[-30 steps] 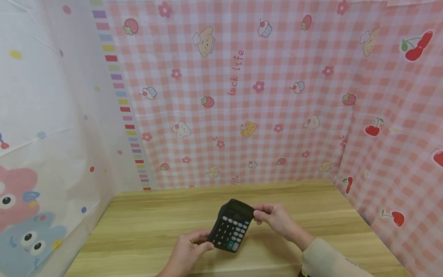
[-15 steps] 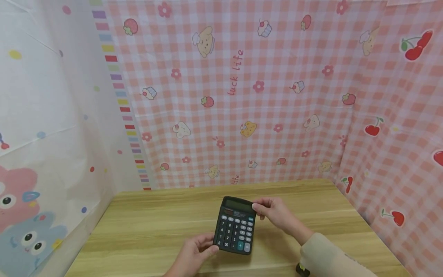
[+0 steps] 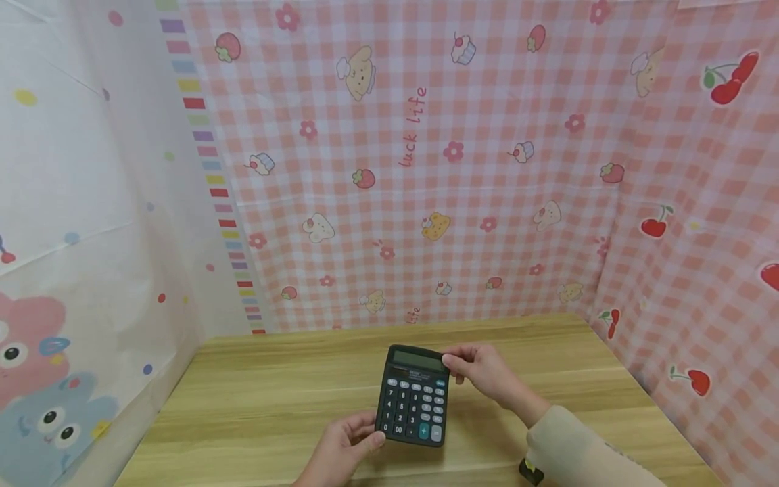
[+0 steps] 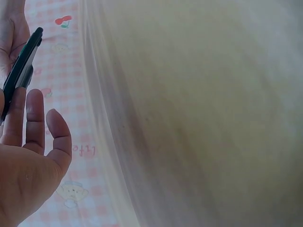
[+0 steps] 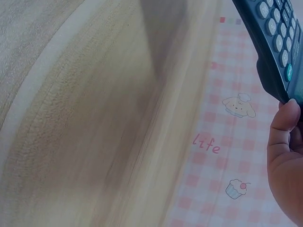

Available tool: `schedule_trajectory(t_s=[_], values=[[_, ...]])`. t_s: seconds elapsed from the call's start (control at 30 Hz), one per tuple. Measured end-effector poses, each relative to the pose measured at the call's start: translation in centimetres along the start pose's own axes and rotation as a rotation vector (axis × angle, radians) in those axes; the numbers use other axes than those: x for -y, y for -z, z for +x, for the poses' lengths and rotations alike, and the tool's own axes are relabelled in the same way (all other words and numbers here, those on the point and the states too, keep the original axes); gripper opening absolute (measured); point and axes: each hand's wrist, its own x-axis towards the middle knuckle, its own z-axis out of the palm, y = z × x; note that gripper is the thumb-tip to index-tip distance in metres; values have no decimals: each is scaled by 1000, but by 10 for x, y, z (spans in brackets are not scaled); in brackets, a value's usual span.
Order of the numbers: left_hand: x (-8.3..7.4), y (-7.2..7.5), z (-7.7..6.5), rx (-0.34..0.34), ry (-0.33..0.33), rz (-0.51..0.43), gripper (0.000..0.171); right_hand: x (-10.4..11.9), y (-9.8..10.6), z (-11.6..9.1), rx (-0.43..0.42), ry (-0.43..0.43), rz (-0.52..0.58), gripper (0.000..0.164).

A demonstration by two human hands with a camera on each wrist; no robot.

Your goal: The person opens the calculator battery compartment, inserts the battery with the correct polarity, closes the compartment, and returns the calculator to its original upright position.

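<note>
A black calculator (image 3: 414, 399) with grey keys and a green plus key faces the head camera, raised over the wooden table. My left hand (image 3: 343, 443) pinches its lower left corner, thumb in front and fingers behind. At the upper right corner, beside the display, my right hand (image 3: 483, 372) pinches it the same way. In the left wrist view the calculator (image 4: 21, 71) shows edge-on, with the left hand (image 4: 33, 156) under it and its outer fingers spread. The right wrist view has the calculator's keys (image 5: 279, 38) at top right, above the right thumb (image 5: 286, 118).
The wooden table (image 3: 255, 385) lies below, its back edge against a pink checked cloth (image 3: 389, 169). A white patterned cloth (image 3: 109, 203) hangs at the left, and a cherry-print cloth (image 3: 700, 237) at the right. A small black and yellow object (image 3: 531, 471) sits by the right sleeve (image 3: 578, 446).
The calculator has turned from a slanted position to face the head camera, its display now plainly visible. Both hands keep their grip; the right hand has risen slightly.
</note>
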Motion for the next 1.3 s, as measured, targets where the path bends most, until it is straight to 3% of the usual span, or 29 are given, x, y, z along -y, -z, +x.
schedule_trajectory(t_s=[0.4, 0.6, 0.73, 0.97, 1.13, 1.3], values=[[1, -5, 0, -14, 43, -69, 47, 4, 0, 3, -1, -23, -10, 27], [-1, -10, -3, -17, 6, -137, 52, 7, -4, 8, -4, -27, -27, 27], [-5, -14, -6, -18, -11, -151, 65, 8, -6, 11, 3, -37, -17, 25], [-9, -18, -9, -4, -117, -70, 79, 8, -4, 10, 39, -23, -1, 24], [-13, -17, -10, 10, -120, 20, 70, 7, -3, 9, 54, -17, -5, 25], [-12, -14, -9, 41, -114, 26, 69, 6, -3, 8, 67, -14, -11, 25]])
